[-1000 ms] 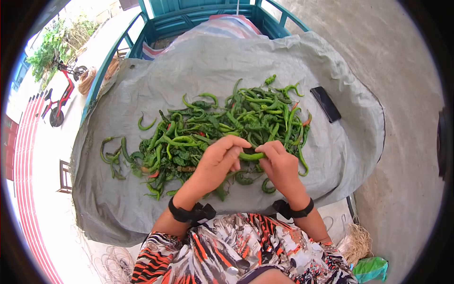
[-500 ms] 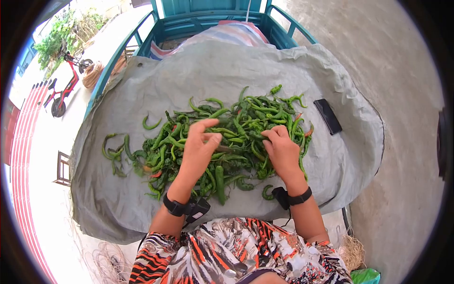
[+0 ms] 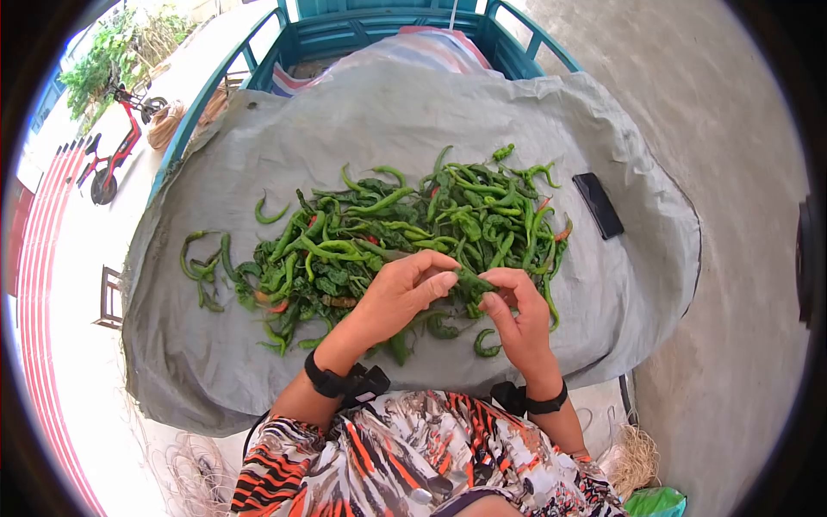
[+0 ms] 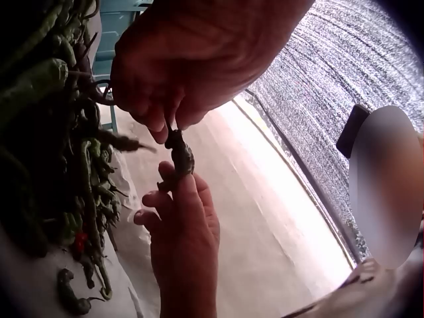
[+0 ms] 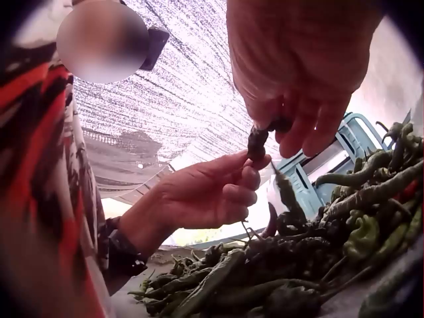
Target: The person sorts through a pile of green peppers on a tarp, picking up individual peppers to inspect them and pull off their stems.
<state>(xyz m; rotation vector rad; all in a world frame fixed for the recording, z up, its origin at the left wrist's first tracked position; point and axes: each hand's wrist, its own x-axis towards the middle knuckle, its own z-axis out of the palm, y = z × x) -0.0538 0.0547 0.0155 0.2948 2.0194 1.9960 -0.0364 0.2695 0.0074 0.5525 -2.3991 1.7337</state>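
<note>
Both hands meet above the near side of the pepper pile. Between them is a small, dark green, crinkled pepper. My left hand pinches one end with thumb and forefinger; in the left wrist view this hand holds the thin stem end of the pepper. The other end is pinched by my right hand, seen at the lower middle of the left wrist view. In the right wrist view the pepper spans the fingertips of both hands.
A grey sheet lies under the peppers, with a black phone at its right. Behind stands a teal cart frame. A few peppers lie apart at the left, and one curled pepper near the front.
A long bright green pepper, earlier held between both hands, has left them. My left hand has moved from over the pile back to the right hand, which holds a darker pepper.
</note>
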